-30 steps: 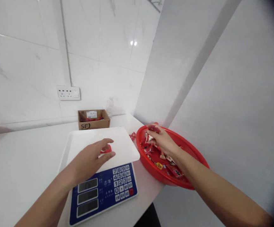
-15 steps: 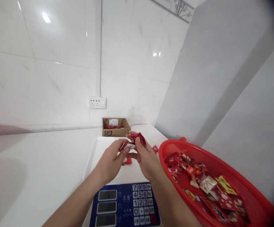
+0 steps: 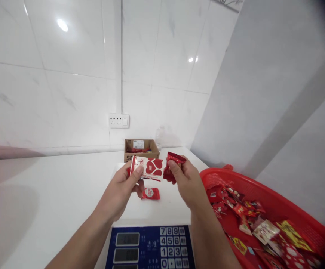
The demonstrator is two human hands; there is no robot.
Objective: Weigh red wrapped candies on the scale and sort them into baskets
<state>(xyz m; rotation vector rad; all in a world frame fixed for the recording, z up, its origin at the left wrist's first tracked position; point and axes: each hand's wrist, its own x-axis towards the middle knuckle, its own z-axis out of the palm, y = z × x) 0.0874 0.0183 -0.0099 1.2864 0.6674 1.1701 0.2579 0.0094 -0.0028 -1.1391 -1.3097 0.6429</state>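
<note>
Between thumb and fingers, my left hand (image 3: 125,183) grips a white packet (image 3: 151,167) printed with red hearts, its face turned up toward me. A bit of red shows behind that packet, too hidden to name. My right hand (image 3: 187,175), just beside it, is closed on a shiny red candy wrapper packet (image 3: 171,164). Both hands are raised over the white pan of a digital scale (image 3: 168,211). Below them on the pan lies a red wrapped candy (image 3: 151,193) with a round pale label.
The scale's blue panel (image 3: 148,257) with displays and keys faces me. A red plastic basket (image 3: 263,183) holding several wrapped candies stands at right. Behind the scale sits a cardboard box (image 3: 155,151) with red packets inside, near a clear bottle (image 3: 160,135) and a wall socket (image 3: 119,120).
My hands have drawn apart, my right hand moving right with the red packet. The white heart packet now lies face-up in my left hand. The view has shifted slightly.
</note>
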